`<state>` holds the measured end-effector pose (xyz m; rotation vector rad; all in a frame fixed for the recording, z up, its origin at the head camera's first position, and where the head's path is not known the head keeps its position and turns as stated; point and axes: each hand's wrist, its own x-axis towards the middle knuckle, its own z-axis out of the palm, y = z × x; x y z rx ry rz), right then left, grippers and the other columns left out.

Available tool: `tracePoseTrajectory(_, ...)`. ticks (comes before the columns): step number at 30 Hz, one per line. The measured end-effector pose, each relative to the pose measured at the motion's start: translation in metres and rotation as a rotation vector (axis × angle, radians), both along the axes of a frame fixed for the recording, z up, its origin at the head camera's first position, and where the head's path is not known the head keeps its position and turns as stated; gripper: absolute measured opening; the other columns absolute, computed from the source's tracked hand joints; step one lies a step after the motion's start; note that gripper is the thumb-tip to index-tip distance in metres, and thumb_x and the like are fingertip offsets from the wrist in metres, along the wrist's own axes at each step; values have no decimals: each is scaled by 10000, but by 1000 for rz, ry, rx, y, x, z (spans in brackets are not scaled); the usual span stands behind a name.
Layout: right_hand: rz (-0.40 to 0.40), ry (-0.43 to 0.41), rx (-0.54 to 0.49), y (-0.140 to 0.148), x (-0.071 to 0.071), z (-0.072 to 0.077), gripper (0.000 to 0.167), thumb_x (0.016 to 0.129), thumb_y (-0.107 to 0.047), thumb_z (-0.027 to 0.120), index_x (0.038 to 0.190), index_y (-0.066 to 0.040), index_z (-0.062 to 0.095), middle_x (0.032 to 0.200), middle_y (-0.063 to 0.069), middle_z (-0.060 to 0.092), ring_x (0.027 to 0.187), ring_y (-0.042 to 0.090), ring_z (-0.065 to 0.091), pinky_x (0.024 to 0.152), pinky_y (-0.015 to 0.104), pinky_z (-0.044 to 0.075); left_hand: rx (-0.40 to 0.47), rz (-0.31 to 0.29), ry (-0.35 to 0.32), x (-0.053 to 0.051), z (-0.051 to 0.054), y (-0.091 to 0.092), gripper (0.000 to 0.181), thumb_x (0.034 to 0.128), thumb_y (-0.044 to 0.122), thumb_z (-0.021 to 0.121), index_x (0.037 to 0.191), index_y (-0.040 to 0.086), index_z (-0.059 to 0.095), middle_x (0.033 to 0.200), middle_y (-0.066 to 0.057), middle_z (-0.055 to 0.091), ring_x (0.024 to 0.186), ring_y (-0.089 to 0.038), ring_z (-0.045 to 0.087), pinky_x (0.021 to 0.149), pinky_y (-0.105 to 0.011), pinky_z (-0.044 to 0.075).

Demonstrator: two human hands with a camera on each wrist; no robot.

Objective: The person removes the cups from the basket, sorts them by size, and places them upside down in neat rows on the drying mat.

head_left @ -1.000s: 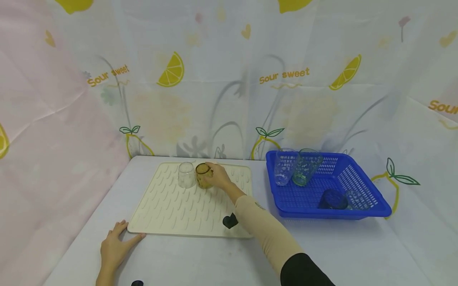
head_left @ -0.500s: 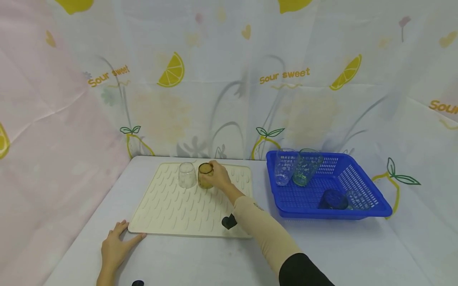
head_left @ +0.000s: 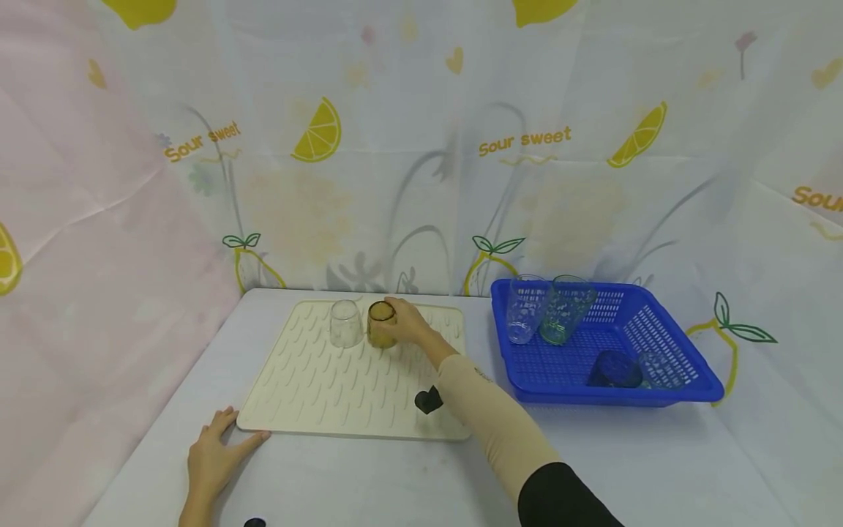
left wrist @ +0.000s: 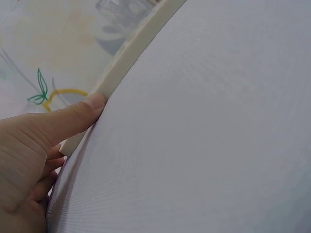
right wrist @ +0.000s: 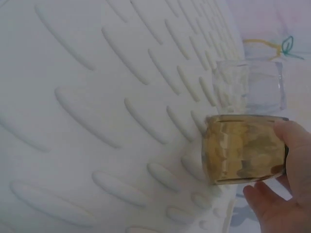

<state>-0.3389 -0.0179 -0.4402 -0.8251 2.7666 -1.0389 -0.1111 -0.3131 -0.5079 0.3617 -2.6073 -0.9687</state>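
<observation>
An amber glass (head_left: 382, 325) stands on the cream ridged mat (head_left: 316, 395) near its back edge, and my right hand (head_left: 411, 324) holds it from the right. In the right wrist view, fingers and thumb lie around the upper part of the amber glass (right wrist: 245, 149). Just left of it, a small gap apart, is a clear glass (head_left: 345, 324). My left hand (head_left: 214, 457) rests at the mat's front left corner, thumb and fingers spread. The left wrist view shows the thumb of that hand (left wrist: 43, 141) against the mat's edge (left wrist: 131, 56).
Right of the mat stands a blue plastic basket (head_left: 612, 395). In it a clear tall glass (head_left: 522, 318) and a greenish tall glass (head_left: 560, 318) lean at the left, with a dark blue glass (head_left: 615, 369) and another clear glass (head_left: 658, 371) lying at the front right.
The amber glass, with my right hand on it, has moved slightly right, widening the space between it and the clear glass. My left hand has stayed at the corner.
</observation>
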Motion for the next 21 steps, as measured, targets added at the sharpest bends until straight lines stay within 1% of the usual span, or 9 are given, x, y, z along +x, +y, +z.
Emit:
tracePoseTrajectory(3, 14, 3, -6, 1, 1, 1, 616, 912, -244, 619, 1400, 37, 368, 1378, 203, 460, 1262, 324, 455, 1042, 415, 417, 0, 4, -7, 0, 1, 0, 790, 653, 272, 839, 1201, -174, 486, 1326, -368, 377, 1226, -593, 313, 982, -738, 232)
tracePoseTrajectory(7, 3, 22, -10, 0, 1, -1, 622, 909, -249, 626, 1396, 43, 370, 1366, 207, 472, 1254, 330, 463, 1035, 419, 422, 12, 7, -18, 0, 0, 0, 789, 660, 274, 837, 1206, -170, 481, 1339, -365, 369, 1240, -588, 301, 1003, -728, 215)
tracePoseTrajectory(13, -24, 30, 7, 0, 2, -3, 684, 905, -306, 634, 1424, 21, 333, 1416, 198, 424, 1310, 326, 404, 1079, 419, 376, 14, 7, 3, 0, -1, 1, 775, 651, 254, 840, 1195, -173, 490, 1333, -361, 383, 1244, -571, 317, 1003, -727, 218)
tracePoseTrajectory(21, -39, -3, -15, -1, 5, -2, 732, 894, -334, 648, 1436, 22, 308, 1452, 201, 379, 1342, 334, 361, 1104, 430, 342, 37, 12, -42, 0, 2, 1, 798, 666, 278, 834, 1221, -165, 468, 1357, -365, 347, 1244, -608, 272, 1010, -735, 189)
